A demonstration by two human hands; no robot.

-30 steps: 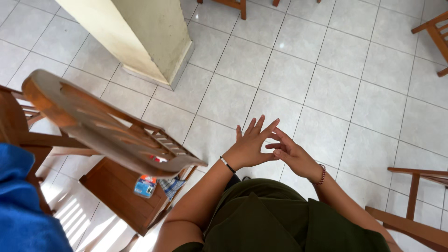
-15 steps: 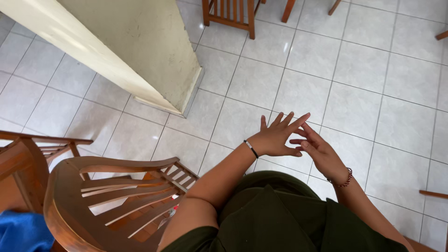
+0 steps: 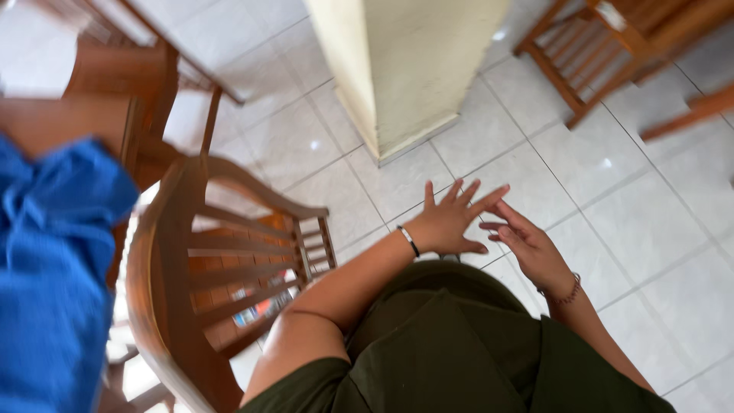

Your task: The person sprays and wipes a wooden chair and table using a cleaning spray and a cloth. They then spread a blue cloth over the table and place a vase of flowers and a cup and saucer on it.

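My left hand (image 3: 449,220) is stretched out in front of me, palm down, with its fingers spread and nothing in it. A thin bracelet circles its wrist. My right hand (image 3: 529,246) lies just to its right, fingers extended, and its fingertips touch the left hand's fingers. It wears a beaded bracelet and holds nothing. Both hands hover above the white tiled floor (image 3: 612,199), over my dark green clothing (image 3: 451,352).
A wooden chair (image 3: 206,268) with a slatted curved back stands close on my left, with blue cloth (image 3: 53,260) at the far left. A cream pillar (image 3: 397,69) rises ahead. More wooden furniture (image 3: 612,46) stands at the upper right.
The view has swung left and tilted, so the chair and blue cloth now fill the left side and the pillar sits ahead. My hands stay together, fingers still spread.
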